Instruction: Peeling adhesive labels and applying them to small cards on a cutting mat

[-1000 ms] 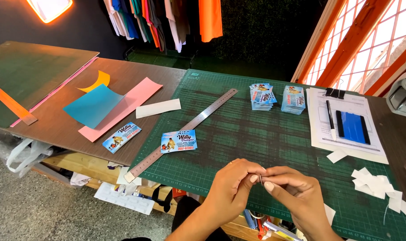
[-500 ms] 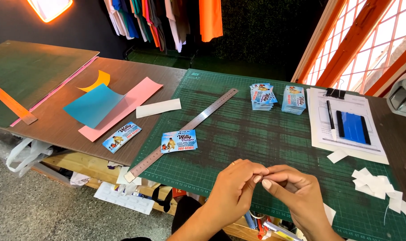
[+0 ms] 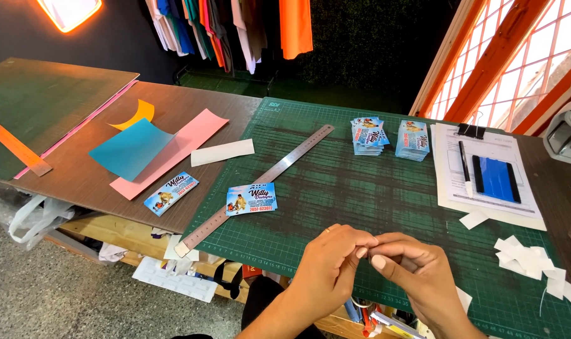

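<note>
Your two hands meet fingertip to fingertip over the near edge of the green cutting mat (image 3: 373, 188) on the table (image 3: 78, 182).

Largest to smallest: the mat carries a steel ruler (image 3: 254, 188) lying diagonally, a clipboard (image 3: 486, 176) with a pen and a blue card at right, two stacks of printed cards (image 3: 389, 136) at the far side, one loose card (image 3: 251, 199) beside the ruler, and white paper scraps (image 3: 524, 257) near your right wrist. Your left hand (image 3: 329, 267) and right hand (image 3: 411, 270) are curled nearly closed, pinching something small between thumbs and forefingers; you cannot tell what it is.
</note>
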